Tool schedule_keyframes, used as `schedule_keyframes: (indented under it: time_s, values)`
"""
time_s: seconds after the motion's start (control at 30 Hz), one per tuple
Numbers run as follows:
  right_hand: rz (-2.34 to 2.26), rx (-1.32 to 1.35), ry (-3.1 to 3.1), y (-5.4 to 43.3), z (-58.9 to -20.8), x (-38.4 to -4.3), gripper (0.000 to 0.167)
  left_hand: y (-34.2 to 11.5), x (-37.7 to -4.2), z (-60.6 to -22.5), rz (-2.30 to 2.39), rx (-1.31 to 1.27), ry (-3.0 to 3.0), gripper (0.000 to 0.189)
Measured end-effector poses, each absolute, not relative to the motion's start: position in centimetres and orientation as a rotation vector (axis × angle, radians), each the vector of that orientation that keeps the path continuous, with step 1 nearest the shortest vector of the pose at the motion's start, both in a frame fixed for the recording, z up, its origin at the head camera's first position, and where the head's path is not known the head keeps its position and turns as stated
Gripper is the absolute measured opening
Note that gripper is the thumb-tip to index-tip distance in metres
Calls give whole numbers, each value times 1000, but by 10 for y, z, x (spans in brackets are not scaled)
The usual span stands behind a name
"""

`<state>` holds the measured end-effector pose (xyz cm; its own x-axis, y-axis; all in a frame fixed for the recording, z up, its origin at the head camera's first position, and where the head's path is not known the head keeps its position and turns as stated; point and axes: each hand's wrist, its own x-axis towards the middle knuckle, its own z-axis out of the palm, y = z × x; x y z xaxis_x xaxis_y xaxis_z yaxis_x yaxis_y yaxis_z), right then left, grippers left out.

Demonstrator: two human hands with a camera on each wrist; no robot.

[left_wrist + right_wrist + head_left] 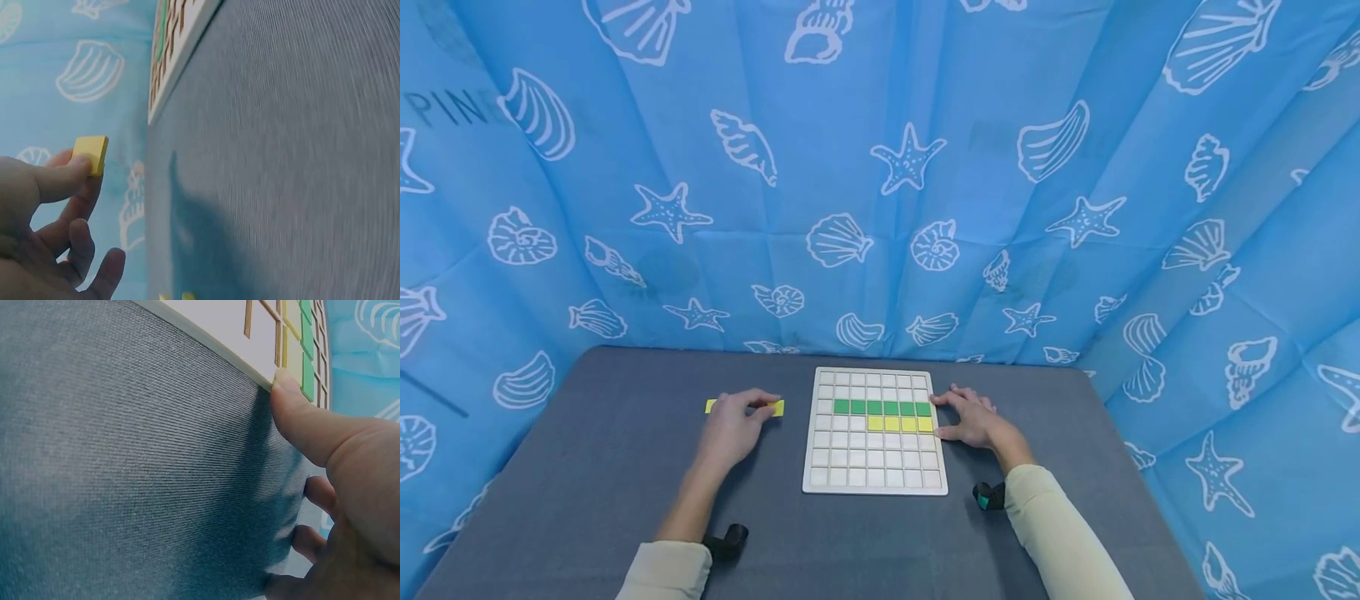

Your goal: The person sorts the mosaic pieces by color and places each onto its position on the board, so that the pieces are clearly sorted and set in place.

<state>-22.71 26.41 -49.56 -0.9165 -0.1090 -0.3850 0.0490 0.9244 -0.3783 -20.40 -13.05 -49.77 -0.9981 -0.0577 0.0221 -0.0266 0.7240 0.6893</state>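
Note:
My left hand (pixel 735 427) pinches a yellow square tile (pixel 91 154) between thumb and index finger, raised over the table left of the board. The other fingers are loosely bent. Beyond that hand, more yellow tiles (pixel 710 406) show in part at its left side, the rest hidden by the hand. A white grid board (pixel 857 477) lies flat between the hands. A row of green tiles (pixel 876 407) crosses it, and below them several yellow tiles (pixel 900 424) reach to the right edge. My right hand (pixel 976 420) rests at that edge, thumb (pixel 289 400) touching the rim beside the yellow row, fingers spread.
A dark grey cloth covers the table (pixel 880 546). Behind it and along both sides hangs a blue curtain (pixel 865 292) with white shells and starfish. Black wrist straps (pixel 726 543) with cameras sit by both sleeves.

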Motion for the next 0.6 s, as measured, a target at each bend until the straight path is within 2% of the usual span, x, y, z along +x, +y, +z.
schedule_keyframes:
  time_s: [0.6]
  values:
    - [-451,-112,2701,265,-497,-227,63,-80,-206,-506,-1306,-17,-2773,12]
